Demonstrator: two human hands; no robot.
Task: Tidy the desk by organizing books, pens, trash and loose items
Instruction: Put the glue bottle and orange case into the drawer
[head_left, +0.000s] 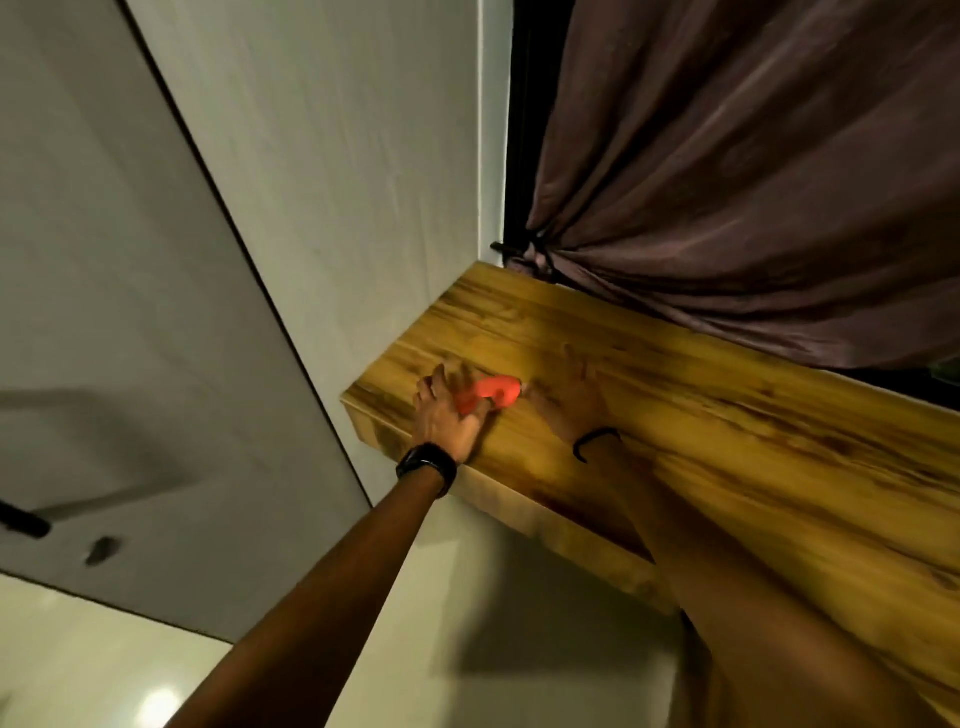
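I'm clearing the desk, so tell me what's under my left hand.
An orange-red object lies partly under the left hand on the wooden desk. Its left end is covered by the hand, so I cannot tell what it is.

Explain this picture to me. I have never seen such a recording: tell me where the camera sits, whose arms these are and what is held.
No machine here: this one picture comes from a wide-angle camera worn on a person's head, looking forward and down, so both arms reach in from below. The left hand, with a black watch on its wrist, is on a small red-orange object near the corner of the wooden desk. Blur hides what it is and whether the fingers grip it. The right hand, a thin black band at its wrist, is beside it over the wood, fingers spread, holding nothing. Behind the desk hangs a tied-back dark curtain.
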